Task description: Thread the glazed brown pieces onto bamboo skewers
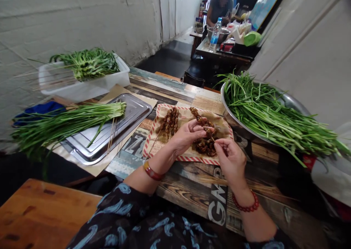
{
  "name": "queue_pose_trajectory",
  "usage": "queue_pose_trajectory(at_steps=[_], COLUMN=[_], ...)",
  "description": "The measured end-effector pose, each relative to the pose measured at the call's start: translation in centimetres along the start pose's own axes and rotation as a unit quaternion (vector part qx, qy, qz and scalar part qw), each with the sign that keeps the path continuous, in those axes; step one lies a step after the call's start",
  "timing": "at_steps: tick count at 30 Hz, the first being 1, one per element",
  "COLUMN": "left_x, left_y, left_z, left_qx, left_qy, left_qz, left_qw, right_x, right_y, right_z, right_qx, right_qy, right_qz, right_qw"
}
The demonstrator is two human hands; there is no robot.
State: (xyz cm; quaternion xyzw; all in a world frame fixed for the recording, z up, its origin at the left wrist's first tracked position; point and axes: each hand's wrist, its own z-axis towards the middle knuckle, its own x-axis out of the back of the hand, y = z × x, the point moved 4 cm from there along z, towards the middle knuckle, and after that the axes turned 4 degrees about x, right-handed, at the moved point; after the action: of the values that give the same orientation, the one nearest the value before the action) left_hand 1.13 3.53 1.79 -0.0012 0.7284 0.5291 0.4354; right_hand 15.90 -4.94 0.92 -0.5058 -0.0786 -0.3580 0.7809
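Left hand [188, 134] fingers pinch a meat piece [204, 123], right hand [230, 157] fingers grip the skewer [212, 138]; best kept aligned over the paper-lined tray [161, 113], pushed slowly.

Eatery prep area: meat skewers [170, 121], heaped chives [268, 112] (steel basin [290, 102])
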Motion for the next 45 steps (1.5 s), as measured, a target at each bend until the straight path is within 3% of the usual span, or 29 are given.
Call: queue_pose_trajectory(at_steps=[9,14,29,38,45], left_x=[0.9,0.6,0.4,1.8,2.0], left_y=[0.9,1.0,-0.4,2.5,2.6], left_z=[0.1,0.0,0.1,0.1,0.2], left_qx=[-0.045,-0.052,-0.021,-0.117,-0.120], left_qy=[0.047,0.035,0.041,0.101,0.105], left_qz=[0.015,0.015,0.000,-0.034,-0.046], left_qw=[0.998,0.998,0.999,0.987,0.986], right_x=[-0.4,-0.2,0.1,0.1,0.0], right_y=[0.0,-0.3,-1.0,-1.1,-1.1], right_z=[-0.1,0.0,0.2,0.0,-0.1], right_qx=[0.018,0.028,0.051,0.083,0.085], right_qy=[-0.021,-0.014,-0.005,-0.002,-0.008], right_qz=[-0.007,-0.012,-0.035,-0.052,-0.060], right_qw=[1.000,0.999,0.998,0.995,0.995])
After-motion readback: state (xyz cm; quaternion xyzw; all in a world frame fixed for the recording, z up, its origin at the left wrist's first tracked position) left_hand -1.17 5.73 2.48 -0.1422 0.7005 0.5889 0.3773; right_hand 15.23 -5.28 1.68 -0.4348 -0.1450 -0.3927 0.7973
